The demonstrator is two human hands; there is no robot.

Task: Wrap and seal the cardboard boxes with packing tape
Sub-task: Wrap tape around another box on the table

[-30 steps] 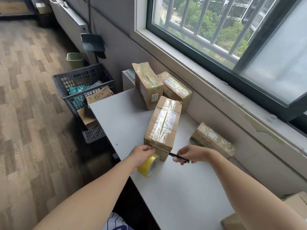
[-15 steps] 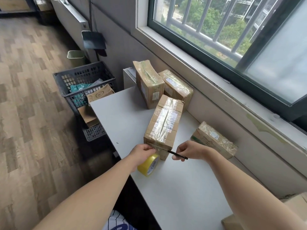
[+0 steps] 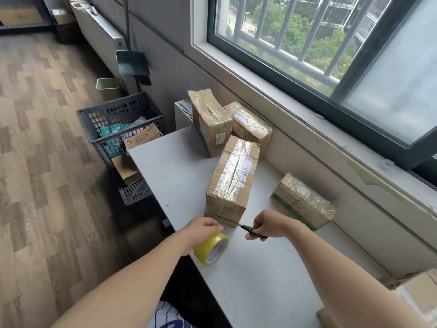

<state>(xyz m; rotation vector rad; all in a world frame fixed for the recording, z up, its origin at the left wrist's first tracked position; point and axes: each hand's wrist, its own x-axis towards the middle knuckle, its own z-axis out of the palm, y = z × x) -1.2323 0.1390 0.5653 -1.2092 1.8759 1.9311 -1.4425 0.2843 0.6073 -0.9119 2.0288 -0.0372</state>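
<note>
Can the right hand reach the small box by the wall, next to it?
Probably yes. The small box sits just beyond the right hand, with only bare table between them. But that hand is holding scissors, so it would likely have to put them down first.

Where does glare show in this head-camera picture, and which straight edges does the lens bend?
Head view: daylight from the barred glass window glints off clear tape on the long brown cardboard box; the pale window ledge bows slightly, wide-angle distortion; shadows stay soft.
</note>
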